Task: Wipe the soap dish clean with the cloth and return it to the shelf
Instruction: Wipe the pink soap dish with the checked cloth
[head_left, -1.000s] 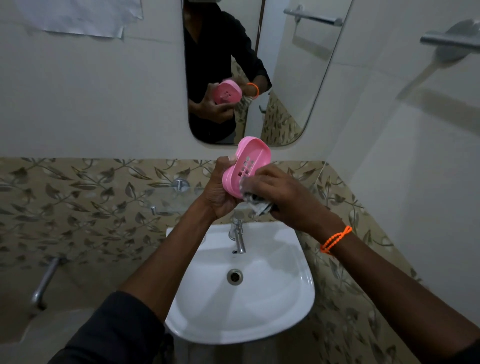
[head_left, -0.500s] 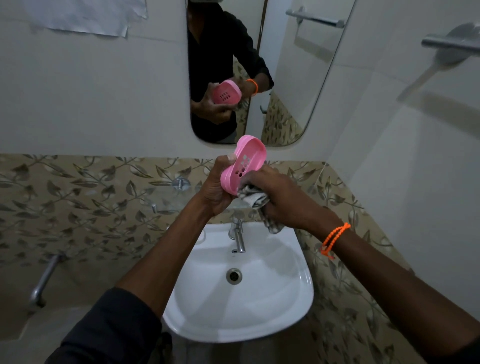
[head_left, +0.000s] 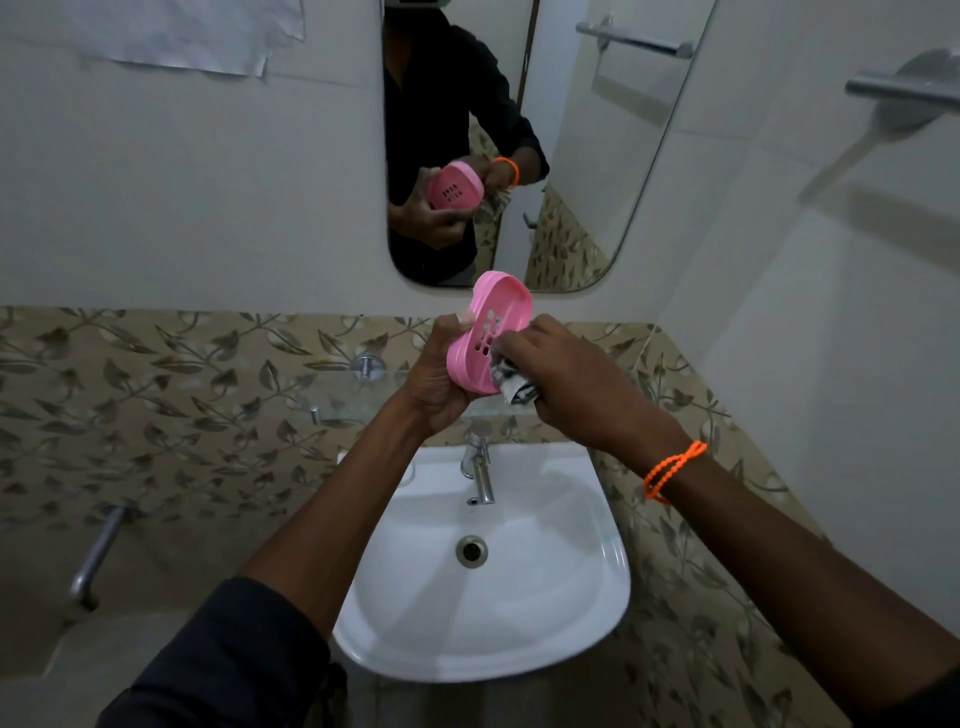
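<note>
A pink oval soap dish (head_left: 493, 317) with drain slots is held upright above the sink, its hollow side facing me. My left hand (head_left: 435, 379) grips its lower left edge. My right hand (head_left: 566, 374) is closed on a crumpled grey-and-white cloth (head_left: 511, 383) pressed against the dish's lower right part. Most of the cloth is hidden inside my fist. A glass shelf (head_left: 353, 397) on chrome mounts sits on the wall just below and left of my hands.
A white sink (head_left: 519, 597) with a chrome tap (head_left: 480, 470) lies under my hands. A mirror (head_left: 571, 156) hangs above and reflects the dish. A towel bar (head_left: 904, 91) juts from the right wall. A metal pipe (head_left: 98, 556) is at lower left.
My right hand with the cloth has shifted a little along the dish's lower part. The dish stays tilted upright in my left hand, at about the same place.
</note>
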